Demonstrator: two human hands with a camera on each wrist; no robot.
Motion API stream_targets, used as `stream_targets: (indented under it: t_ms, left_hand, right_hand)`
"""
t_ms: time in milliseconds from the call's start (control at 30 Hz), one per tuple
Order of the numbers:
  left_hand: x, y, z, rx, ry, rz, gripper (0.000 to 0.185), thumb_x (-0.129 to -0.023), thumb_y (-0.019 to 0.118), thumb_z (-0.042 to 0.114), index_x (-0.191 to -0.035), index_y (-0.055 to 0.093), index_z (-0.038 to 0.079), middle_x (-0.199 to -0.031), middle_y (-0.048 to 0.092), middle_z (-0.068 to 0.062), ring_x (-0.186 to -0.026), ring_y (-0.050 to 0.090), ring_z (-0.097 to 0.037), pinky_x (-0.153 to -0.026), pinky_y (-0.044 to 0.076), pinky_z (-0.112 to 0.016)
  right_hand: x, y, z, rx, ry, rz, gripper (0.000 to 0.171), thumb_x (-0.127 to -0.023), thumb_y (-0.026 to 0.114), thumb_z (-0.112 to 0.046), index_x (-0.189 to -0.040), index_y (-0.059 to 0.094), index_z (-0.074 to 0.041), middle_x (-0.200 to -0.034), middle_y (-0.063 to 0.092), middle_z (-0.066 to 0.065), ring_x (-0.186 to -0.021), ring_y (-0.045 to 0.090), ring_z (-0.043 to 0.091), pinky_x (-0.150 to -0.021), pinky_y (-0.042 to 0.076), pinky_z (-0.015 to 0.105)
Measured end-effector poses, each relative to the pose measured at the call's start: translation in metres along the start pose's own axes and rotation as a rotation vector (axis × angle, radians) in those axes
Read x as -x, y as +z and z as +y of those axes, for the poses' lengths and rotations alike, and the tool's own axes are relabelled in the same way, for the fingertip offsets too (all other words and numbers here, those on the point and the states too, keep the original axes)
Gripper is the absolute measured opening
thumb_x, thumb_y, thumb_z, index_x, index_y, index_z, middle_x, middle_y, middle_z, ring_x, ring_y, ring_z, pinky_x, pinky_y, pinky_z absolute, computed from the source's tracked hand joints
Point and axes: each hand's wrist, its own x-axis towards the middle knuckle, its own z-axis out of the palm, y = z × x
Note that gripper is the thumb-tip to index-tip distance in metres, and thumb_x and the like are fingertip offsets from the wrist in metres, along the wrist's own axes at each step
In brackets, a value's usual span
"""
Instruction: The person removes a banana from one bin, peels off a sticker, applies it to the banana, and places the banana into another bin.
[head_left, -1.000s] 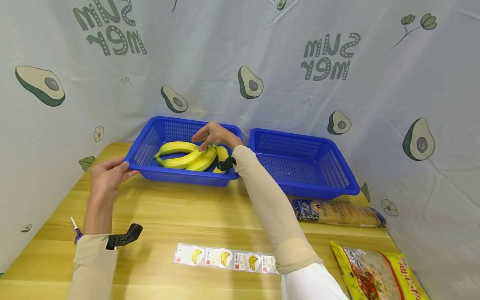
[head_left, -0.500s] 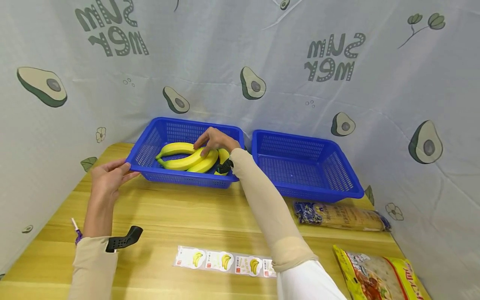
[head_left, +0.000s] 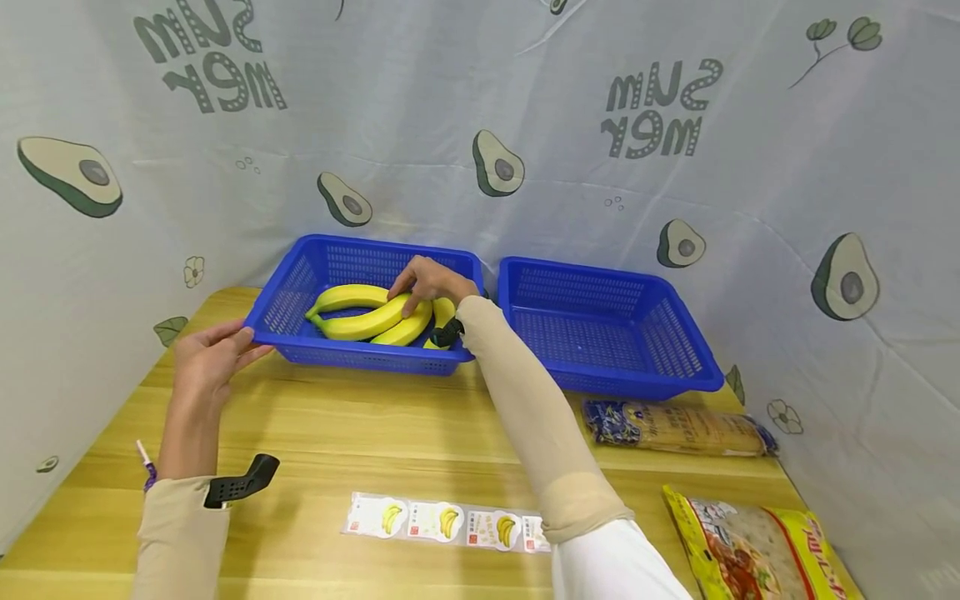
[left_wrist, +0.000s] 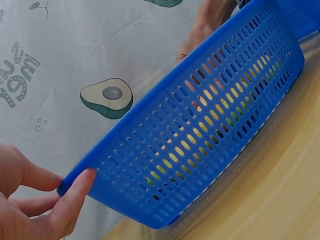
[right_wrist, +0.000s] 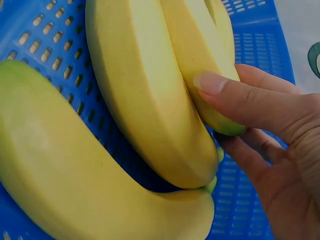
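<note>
Several yellow bananas (head_left: 405, 329) lie in the left blue plastic basket (head_left: 360, 353). My right hand (head_left: 429, 279) reaches in from above. In the right wrist view, its thumb lies on one side of a banana (right_wrist: 195, 50) near the greenish end, and the fingers curl round the other side. Two more bananas lie beside it, nearer the camera, and part of another shows behind. My left hand (head_left: 210, 358) pinches the left basket's near left rim corner. The left wrist view shows thumb and fingers (left_wrist: 80, 192) on either side of that rim.
A second blue basket (head_left: 600, 379) stands close on the right. In front of it lies a long pack of noodles (head_left: 682, 427), then a yellow food bag (head_left: 757, 542). A strip of banana labels (head_left: 446, 522) and a purple-wrapped lollipop (head_left: 147, 467) lie nearer. A printed cloth (head_left: 420, 100) hangs behind.
My right hand has lowered slightly onto the bananas, its thumb and fingers now closed around one. The left hand keeps its grip on the basket rim. The head view shifts slightly.
</note>
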Motion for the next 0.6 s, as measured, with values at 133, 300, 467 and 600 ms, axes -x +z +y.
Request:
stream_targets:
  t_ms: [133, 300, 467, 600]
  left_hand:
    - [0.001, 0.001, 0.0, 0.019, 0.001, -0.01, 0.059, -0.108, 0.057, -0.001, -0.163, 0.035, -0.009, -0.087, 0.069, 0.007, -0.073, 0.077, -0.006, -0.076, 0.063, -0.022]
    - [0.002, 0.001, -0.001, 0.05, -0.009, -0.012, 0.059, -0.108, 0.058, -0.001, -0.162, 0.035, -0.008, -0.086, 0.07, 0.006, -0.072, 0.078, -0.008, -0.074, 0.064, -0.023]
    - [0.002, -0.001, 0.0, 0.045, -0.005, -0.01, 0.061, -0.108, 0.058, 0.001, -0.163, 0.034, -0.008, -0.087, 0.069, 0.007, -0.071, 0.078, -0.008, -0.073, 0.063, -0.022]
    - [0.002, 0.0, 0.0, 0.052, -0.006, -0.014, 0.062, -0.107, 0.058, -0.001, -0.163, 0.033, -0.008, -0.087, 0.069, 0.006, -0.072, 0.078, -0.007, -0.075, 0.064, -0.023]
  right_hand:
    - [0.005, -0.006, -0.003, 0.061, -0.005, 0.014, 0.03, -0.084, 0.09, 0.003, -0.113, 0.084, -0.002, -0.119, 0.08, 0.014, -0.113, 0.075, 0.024, -0.091, 0.062, 0.029]
    - [0.016, -0.016, -0.012, 0.109, -0.014, 0.04, 0.03, -0.083, 0.091, 0.002, -0.112, 0.084, -0.002, -0.116, 0.081, 0.014, -0.109, 0.076, 0.024, -0.09, 0.062, 0.029]
    - [0.026, -0.023, -0.02, 0.106, -0.031, 0.058, 0.029, -0.084, 0.089, 0.002, -0.113, 0.083, 0.0, -0.114, 0.08, 0.017, -0.108, 0.076, 0.028, -0.089, 0.063, 0.029]
    - [0.036, -0.029, -0.021, 0.11, -0.029, 0.068, 0.029, -0.086, 0.089, 0.001, -0.114, 0.083, 0.0, -0.116, 0.08, 0.017, -0.112, 0.075, 0.031, -0.089, 0.062, 0.028]
